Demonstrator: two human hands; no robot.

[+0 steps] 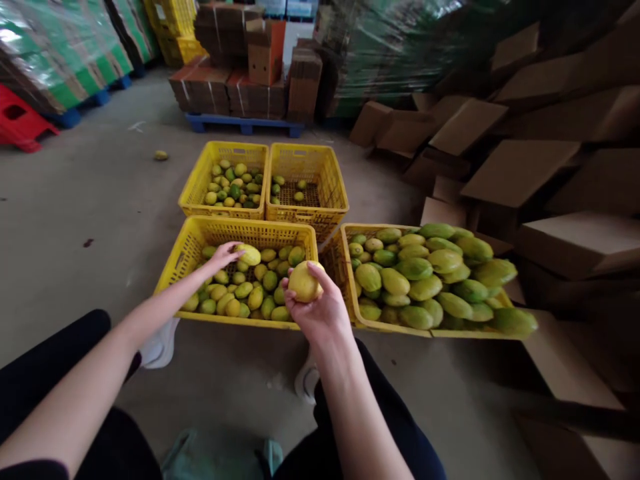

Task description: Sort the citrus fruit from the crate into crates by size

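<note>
My right hand holds a round yellow lemon above the right front edge of the near-left yellow crate. Over the same crate, the fingers of my left hand are closed on a yellow-green lemon. Many yellow and green lemons lie inside below both hands. To the right, a second yellow crate is heaped above its rim with larger-looking green-yellow fruit.
Behind stand two more yellow crates, one with many small fruits, the other with only several. A loose fruit lies on the floor. Cardboard boxes pile up at right. Flattened cartons rest on a blue pallet.
</note>
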